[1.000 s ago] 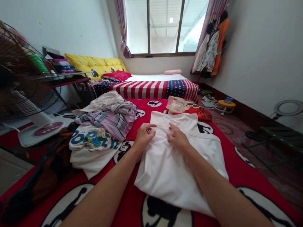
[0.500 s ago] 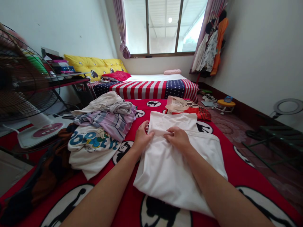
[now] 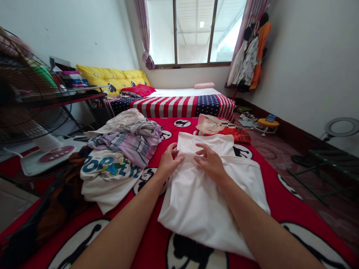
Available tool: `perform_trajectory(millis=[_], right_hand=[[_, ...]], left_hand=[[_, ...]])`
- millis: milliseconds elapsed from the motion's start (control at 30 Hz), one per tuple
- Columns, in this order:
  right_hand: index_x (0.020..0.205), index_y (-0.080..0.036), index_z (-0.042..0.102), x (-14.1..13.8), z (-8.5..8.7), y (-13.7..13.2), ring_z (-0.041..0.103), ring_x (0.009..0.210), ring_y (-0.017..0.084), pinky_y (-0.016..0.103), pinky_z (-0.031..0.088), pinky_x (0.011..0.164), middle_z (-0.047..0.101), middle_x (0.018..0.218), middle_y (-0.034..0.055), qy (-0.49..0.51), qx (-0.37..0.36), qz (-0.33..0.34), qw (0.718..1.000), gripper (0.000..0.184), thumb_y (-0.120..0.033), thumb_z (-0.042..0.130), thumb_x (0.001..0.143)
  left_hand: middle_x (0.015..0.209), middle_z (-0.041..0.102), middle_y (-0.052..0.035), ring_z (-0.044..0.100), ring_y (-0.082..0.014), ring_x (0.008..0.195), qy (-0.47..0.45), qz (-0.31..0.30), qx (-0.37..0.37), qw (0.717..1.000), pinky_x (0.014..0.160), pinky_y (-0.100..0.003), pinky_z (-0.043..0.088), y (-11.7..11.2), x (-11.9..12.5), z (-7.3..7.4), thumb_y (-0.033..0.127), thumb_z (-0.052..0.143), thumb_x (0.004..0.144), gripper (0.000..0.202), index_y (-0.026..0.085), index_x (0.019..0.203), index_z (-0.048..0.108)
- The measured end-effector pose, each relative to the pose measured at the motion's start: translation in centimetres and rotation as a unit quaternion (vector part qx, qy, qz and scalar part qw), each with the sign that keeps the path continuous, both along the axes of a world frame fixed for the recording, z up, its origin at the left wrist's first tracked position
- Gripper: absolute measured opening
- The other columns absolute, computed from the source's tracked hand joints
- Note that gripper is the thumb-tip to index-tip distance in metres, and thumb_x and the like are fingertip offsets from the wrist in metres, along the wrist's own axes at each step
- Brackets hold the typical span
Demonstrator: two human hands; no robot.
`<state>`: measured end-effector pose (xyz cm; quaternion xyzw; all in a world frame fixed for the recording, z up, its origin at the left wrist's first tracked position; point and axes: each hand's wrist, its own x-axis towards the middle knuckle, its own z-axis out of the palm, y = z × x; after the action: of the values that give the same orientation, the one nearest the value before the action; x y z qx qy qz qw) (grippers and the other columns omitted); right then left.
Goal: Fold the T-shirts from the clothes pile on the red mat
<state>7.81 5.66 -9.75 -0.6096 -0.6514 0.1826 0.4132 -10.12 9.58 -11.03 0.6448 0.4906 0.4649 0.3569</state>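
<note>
A white garment (image 3: pixel 207 201) lies spread on the red patterned blanket (image 3: pixel 283 194) in front of me. My left hand (image 3: pixel 169 163) sits at the garment's upper left edge, with its fingers curled round a fold of the cloth. Just to its right, my right hand (image 3: pixel 211 163) rests on top of the same fold, fingers stretched out and pressing on the fabric. Both hands are close together near the garment's narrower far end.
A heap of clothes (image 3: pixel 123 138), with a printed T-shirt (image 3: pixel 108 170) in front, lies to the left. Folded clothes (image 3: pixel 221 129) sit beyond the garment. A fan (image 3: pixel 30 101) stands far left. A flag-patterned bed (image 3: pixel 182 104) is behind, and a metal rack (image 3: pixel 325 164) stands at the right.
Half a second ago both hands pinched the fold. Now my right hand's fingers have spread out flat on the cloth, and my left hand still holds the edge.
</note>
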Motion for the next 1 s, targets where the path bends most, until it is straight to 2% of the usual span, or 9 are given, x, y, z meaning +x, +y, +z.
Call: perform_trajectory(millis=[67,167,267,367,433,533,633,833,1000], right_hand=[[0.131,-0.029,0.050,0.0,-0.1,0.1,0.064,0.078,0.015,0.027,0.046,0.069,0.069,0.102,-0.0001,0.011,-0.002,0.014,1.000,0.056,-0.026,0.062,0.076],[0.129,-0.023,0.053,-0.1,0.2,0.0,0.064,0.084,0.019,0.029,0.045,0.071,0.069,0.102,0.0048,-0.033,-0.049,-0.027,0.998,0.056,-0.040,0.064,0.077],[0.097,-0.019,0.067,-0.4,0.5,-0.2,0.063,0.083,0.022,0.028,0.042,0.067,0.069,0.088,0.0066,-0.108,-0.096,-0.062,0.988,0.035,-0.048,0.059,0.079],[0.071,-0.020,0.060,-0.7,0.6,-0.3,0.059,0.071,0.018,0.025,0.037,0.060,0.064,0.071,0.0005,-0.110,-0.058,-0.042,0.991,0.012,-0.033,0.060,0.073],[0.072,-0.021,0.058,-0.8,0.6,-0.5,0.056,0.067,0.016,0.024,0.037,0.059,0.062,0.070,-0.0017,-0.079,0.007,-0.021,0.997,0.005,-0.024,0.060,0.069],[0.079,-0.022,0.059,-1.0,0.8,-0.9,0.055,0.067,0.016,0.024,0.039,0.063,0.062,0.072,-0.0012,-0.055,0.083,0.013,0.995,0.008,-0.021,0.057,0.070],[0.087,-0.023,0.061,-1.1,1.0,-1.4,0.057,0.071,0.016,0.024,0.041,0.067,0.064,0.077,-0.0010,-0.036,0.117,0.055,0.991,0.018,-0.017,0.055,0.071],[0.105,-0.022,0.060,-0.9,1.2,-1.3,0.060,0.080,0.017,0.026,0.045,0.072,0.066,0.092,0.0010,0.036,0.135,0.156,0.978,0.034,-0.016,0.059,0.072],[0.094,-0.020,0.061,0.9,2.7,-1.1,0.059,0.078,0.017,0.027,0.044,0.070,0.065,0.086,0.0006,0.015,0.088,0.134,0.987,0.025,-0.029,0.068,0.072]], left_hand=[[0.107,0.068,-0.0133,0.067,-0.0211,0.083,-0.002,-0.014,-0.010,1.000,0.070,-0.030,0.053,0.0,0.0,-0.1,0.014,0.074,0.064,0.075,0.015,0.134,0.046],[0.096,0.070,-0.0099,0.067,-0.0192,0.076,-0.047,-0.048,-0.037,0.997,0.064,-0.026,0.052,0.1,0.0,-0.2,0.013,0.071,0.064,0.079,0.014,0.137,0.042],[0.087,0.070,-0.0071,0.066,-0.0187,0.075,-0.092,-0.072,-0.055,0.992,0.063,-0.024,0.051,0.0,0.2,-0.1,0.013,0.069,0.063,0.079,0.012,0.137,0.042],[0.093,0.070,-0.0086,0.066,-0.0192,0.082,-0.148,-0.104,-0.068,0.981,0.069,-0.026,0.051,-0.4,0.4,0.5,0.015,0.071,0.061,0.076,0.010,0.133,0.048],[0.103,0.070,-0.0105,0.066,-0.0207,0.090,-0.199,-0.142,-0.090,0.965,0.075,-0.027,0.051,-0.8,0.6,1.0,0.018,0.073,0.060,0.072,0.010,0.129,0.053],[0.114,0.067,-0.0112,0.065,-0.0227,0.096,-0.249,-0.176,-0.123,0.944,0.078,-0.028,0.051,-1.3,0.7,1.7,0.020,0.074,0.059,0.071,0.013,0.127,0.055],[0.105,0.069,-0.0095,0.067,-0.0214,0.086,-0.274,-0.180,-0.158,0.931,0.072,-0.028,0.052,-1.6,0.6,2.1,0.019,0.073,0.060,0.079,0.016,0.135,0.047],[0.087,0.070,-0.0051,0.065,-0.0179,0.070,-0.320,-0.212,-0.174,0.907,0.063,-0.026,0.052,-1.6,0.2,2.2,0.014,0.066,0.063,0.077,0.017,0.137,0.043],[0.089,0.071,-0.0058,0.065,-0.0169,0.070,-0.329,-0.192,-0.159,0.911,0.062,-0.024,0.051,-1.7,0.0,2.5,0.011,0.065,0.063,0.071,0.016,0.132,0.050]])
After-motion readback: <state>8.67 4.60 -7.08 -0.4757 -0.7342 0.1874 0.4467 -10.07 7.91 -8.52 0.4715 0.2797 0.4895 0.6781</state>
